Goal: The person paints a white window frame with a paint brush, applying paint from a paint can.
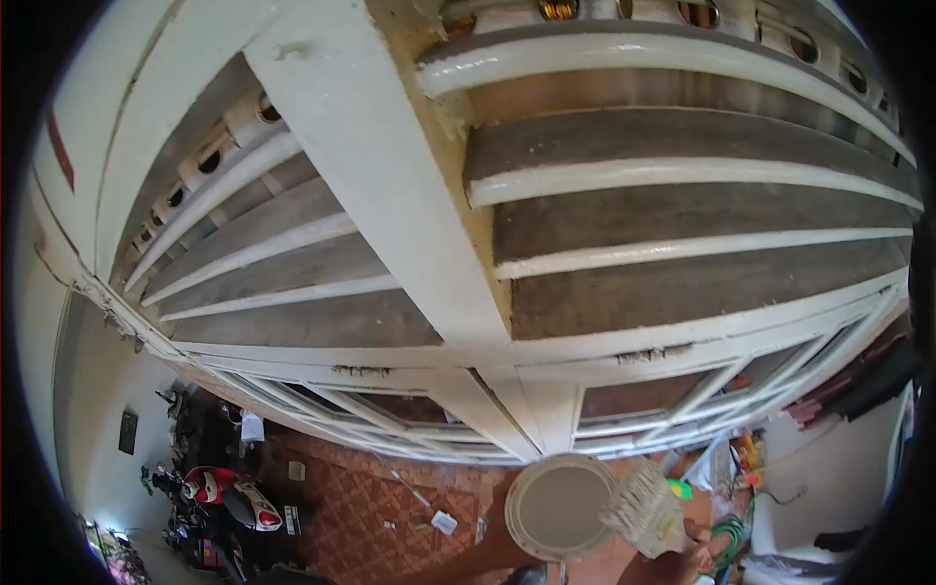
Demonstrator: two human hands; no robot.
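A round bucket (520, 476) of grey paint (561, 507) is at the bottom middle, seen from above. My left hand (500, 546) grips its left side; most of the fingers are hidden by the bucket. To the right, my right hand (680, 564) is closed on a wide paintbrush (643, 507). Pale paint coats its bristles, whose tips are at the bucket's right rim. Above both hands rises a cream wooden frame (380, 185) with curved slats (702, 173), their faces grey and their edges glossy white.
White-framed glass panes (648, 402) run below the slats. Far down on the red tiled floor (341, 507) stands a red and white motorbike (229, 495). A coiled green hose (726, 541) and plastic bags (717, 466) lie at lower right. Dark cloths (868, 385) hang at the right.
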